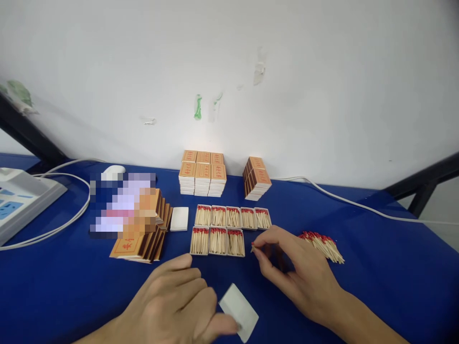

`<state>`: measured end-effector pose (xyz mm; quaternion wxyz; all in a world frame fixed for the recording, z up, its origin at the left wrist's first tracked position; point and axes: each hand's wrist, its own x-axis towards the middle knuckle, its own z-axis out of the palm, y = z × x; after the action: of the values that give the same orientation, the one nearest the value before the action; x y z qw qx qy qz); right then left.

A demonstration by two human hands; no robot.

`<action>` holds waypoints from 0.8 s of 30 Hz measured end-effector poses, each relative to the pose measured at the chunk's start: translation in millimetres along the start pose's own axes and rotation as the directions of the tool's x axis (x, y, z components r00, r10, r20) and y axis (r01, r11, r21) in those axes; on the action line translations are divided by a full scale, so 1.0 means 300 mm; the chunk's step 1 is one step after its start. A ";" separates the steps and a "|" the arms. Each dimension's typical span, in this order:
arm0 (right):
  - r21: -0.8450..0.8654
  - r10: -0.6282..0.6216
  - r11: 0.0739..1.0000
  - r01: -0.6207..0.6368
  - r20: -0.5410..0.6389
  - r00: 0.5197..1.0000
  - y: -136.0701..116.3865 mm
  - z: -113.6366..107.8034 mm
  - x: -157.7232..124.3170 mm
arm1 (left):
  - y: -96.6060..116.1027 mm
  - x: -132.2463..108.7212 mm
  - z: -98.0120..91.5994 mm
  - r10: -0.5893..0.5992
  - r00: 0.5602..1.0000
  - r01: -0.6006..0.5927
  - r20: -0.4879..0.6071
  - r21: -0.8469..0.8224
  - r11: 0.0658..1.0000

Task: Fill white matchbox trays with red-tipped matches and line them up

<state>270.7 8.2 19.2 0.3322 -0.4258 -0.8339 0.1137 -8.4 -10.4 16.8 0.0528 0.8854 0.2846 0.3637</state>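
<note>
Matchboxes (202, 179) stand stacked by the wall (229, 71), behind match-filled trays (218, 254).

Our blue tabletop (64, 282) meets a white wall (333, 91).
We see a green smear (198, 108) on the wall, and dark bars (425, 178) slanting at both sides.

The left forearm (103, 333), bare, rises from the bottom edge, slanting inward. The left hand (175, 298) shows its back, its fingers (181, 263) bent and close together, their tips mostly hidden, while the left thumb (224, 325) sticks out sideways, slightly blurred. The right forearm (364, 317), also bare, enters from the lower right. The right hand (304, 274) is turned thumb side up, the right thumb (269, 270) and forefinger (278, 235) arched into a fingertip pinch.
</note>
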 end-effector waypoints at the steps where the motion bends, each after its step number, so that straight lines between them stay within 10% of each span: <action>1: 0.009 0.001 1.000 -0.001 -0.008 1.000 0.005 0.001 -0.005 | 0.002 0.000 -0.002 -0.002 1.000 0.001 -0.014 -0.008 1.000; 10: 0.064 -0.003 0.998 0.005 -0.024 1.000 -0.017 0.015 -0.021 | 0.022 0.018 -0.025 0.041 0.955 -0.022 0.295 -0.066 0.998; 24: 0.091 -0.013 0.996 0.018 -0.054 0.998 -0.058 0.023 -0.042 | 0.014 -0.043 0.033 -0.108 0.978 0.103 0.181 0.033 0.994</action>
<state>260.5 -11.6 16.5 0.3745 -0.4067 -0.8218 0.1378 -7.1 -19.8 3.1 0.0874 0.8992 0.3294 0.2743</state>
